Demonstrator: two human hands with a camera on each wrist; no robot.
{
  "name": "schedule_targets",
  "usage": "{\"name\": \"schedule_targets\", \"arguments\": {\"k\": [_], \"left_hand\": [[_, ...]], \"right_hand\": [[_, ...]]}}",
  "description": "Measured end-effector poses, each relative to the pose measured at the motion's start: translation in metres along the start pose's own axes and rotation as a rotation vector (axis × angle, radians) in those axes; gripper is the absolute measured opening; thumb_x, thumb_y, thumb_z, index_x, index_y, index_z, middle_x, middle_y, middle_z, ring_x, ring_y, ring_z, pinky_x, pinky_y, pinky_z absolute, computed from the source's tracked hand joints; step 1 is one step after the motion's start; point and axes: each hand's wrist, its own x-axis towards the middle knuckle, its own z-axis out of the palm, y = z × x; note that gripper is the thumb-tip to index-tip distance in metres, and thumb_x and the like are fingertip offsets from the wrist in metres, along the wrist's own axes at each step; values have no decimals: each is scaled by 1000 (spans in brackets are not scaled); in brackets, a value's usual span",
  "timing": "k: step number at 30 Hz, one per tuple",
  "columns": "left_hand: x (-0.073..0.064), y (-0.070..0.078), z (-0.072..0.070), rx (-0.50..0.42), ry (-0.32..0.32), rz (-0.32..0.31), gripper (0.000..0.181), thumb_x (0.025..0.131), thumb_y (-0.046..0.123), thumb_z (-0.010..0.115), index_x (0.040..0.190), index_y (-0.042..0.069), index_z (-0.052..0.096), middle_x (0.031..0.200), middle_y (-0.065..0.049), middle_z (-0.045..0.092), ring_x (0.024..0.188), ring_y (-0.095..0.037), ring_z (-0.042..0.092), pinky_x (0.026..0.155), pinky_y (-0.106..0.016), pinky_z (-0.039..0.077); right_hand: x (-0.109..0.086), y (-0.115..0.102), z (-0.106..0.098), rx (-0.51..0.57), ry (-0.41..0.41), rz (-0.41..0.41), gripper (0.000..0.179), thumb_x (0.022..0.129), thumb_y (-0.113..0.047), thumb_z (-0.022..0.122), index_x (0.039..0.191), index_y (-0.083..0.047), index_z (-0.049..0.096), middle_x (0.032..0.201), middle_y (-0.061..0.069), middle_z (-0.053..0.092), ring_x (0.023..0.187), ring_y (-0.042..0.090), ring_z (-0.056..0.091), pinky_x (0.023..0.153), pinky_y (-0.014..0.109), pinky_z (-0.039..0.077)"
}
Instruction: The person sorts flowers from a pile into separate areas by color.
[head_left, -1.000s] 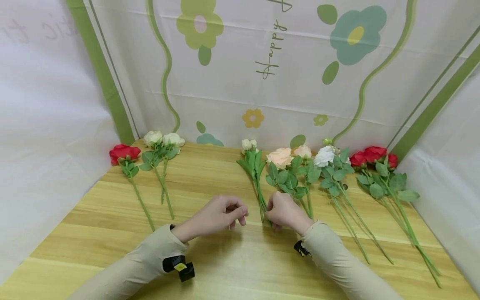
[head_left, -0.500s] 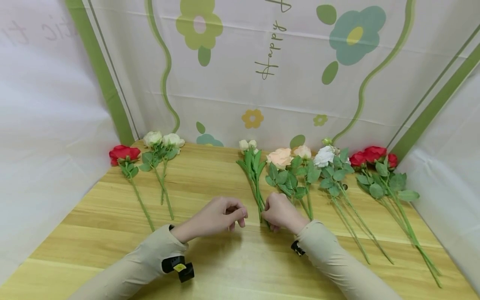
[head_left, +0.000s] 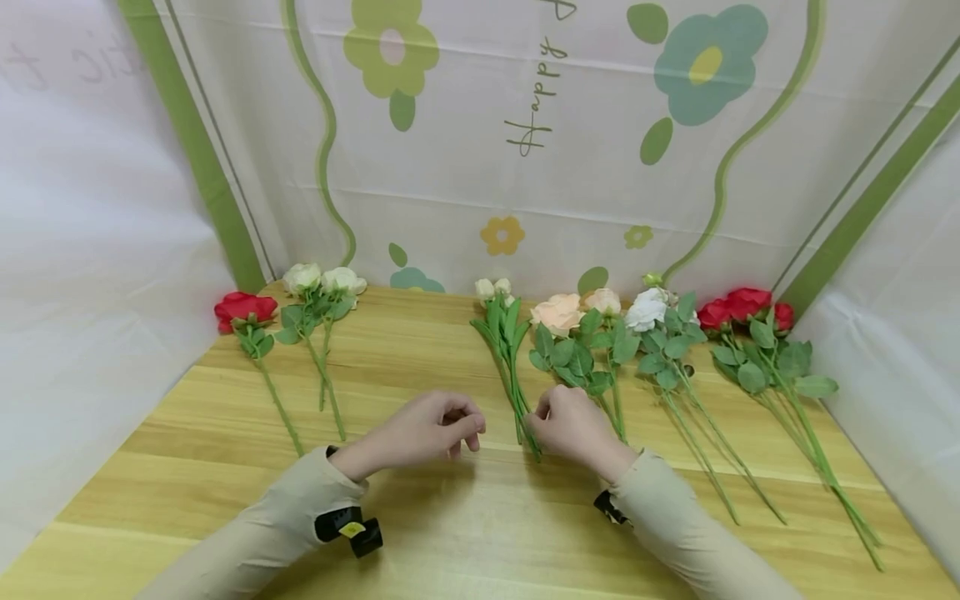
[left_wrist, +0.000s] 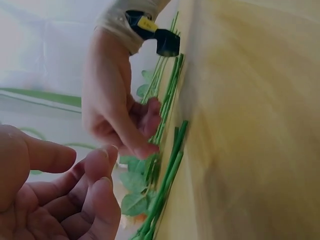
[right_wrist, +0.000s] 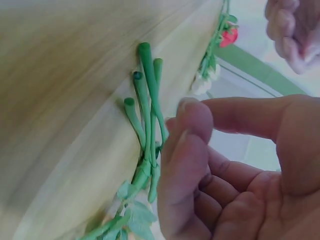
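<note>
A small bunch of white tulips [head_left: 504, 333] lies on the wooden table in the head view, its stems crossing near their cut ends. Beside those ends is my right hand [head_left: 572, 427], fingers loosely bent. In the right wrist view the green stem ends [right_wrist: 145, 105] lie just past the right fingertips [right_wrist: 192, 120], with nothing seen between finger and thumb. My left hand [head_left: 427, 427] hovers left of the tulips, loosely curled and holding nothing. The left wrist view shows the left fingers [left_wrist: 102, 200] apart from the stems [left_wrist: 167, 185].
Peach roses [head_left: 558, 314], white roses [head_left: 647, 310] and red roses [head_left: 742, 307] lie in a row at the right. Further left are cream roses [head_left: 342, 281] and a red rose [head_left: 246, 307]. A printed cloth [head_left: 450, 167] hangs behind the table [head_left: 465, 525].
The right hand shifted slightly left, then back right away from the tulip stems, whose lower ends now show. The tulips fanned a little, their heads moving slightly left. The left hand barely moved.
</note>
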Motion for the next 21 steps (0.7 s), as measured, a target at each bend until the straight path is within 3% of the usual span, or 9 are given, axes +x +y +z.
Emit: {"name": "schedule_targets", "arguments": {"k": [5,10,16,18,21], "left_hand": [[-2,-1,-16,77,38,9,21,105,21,52,97,9,67,83,-6,67,69,-29,65,58,-34,52],[-5,-8,-42,260,129,-89,21,104,19,52,101,5,67,81,-6,64,66,-20,61,55,-33,50],[-11,-31,-87,542,230,-375,33,103,23,48,76,6,57,63,-5,51,51,-15,44,48,-32,41],[-15,-41,-104,610,249,-485,35,102,23,45,73,6,55,68,-10,54,56,-20,48,50,-35,42],[-21,-55,-124,645,265,-632,33,99,21,42,81,1,61,90,-25,62,72,-32,59,55,-44,48]], "right_hand": [[-17,10,-13,67,22,-38,23,92,-17,67,71,-11,68,50,-4,49,42,8,37,43,26,34],[-30,30,-26,130,20,-43,21,95,-16,65,77,-7,71,53,-3,51,43,9,39,43,27,36],[-38,44,-39,139,51,-46,19,96,-16,64,81,-7,72,54,-2,53,43,12,45,47,29,41],[-39,45,-42,137,65,-47,21,96,-15,65,77,-7,70,53,-3,52,43,14,47,48,30,42],[-40,45,-44,131,78,-42,26,96,-16,65,71,-8,67,51,-3,51,43,15,48,48,31,42]]}}
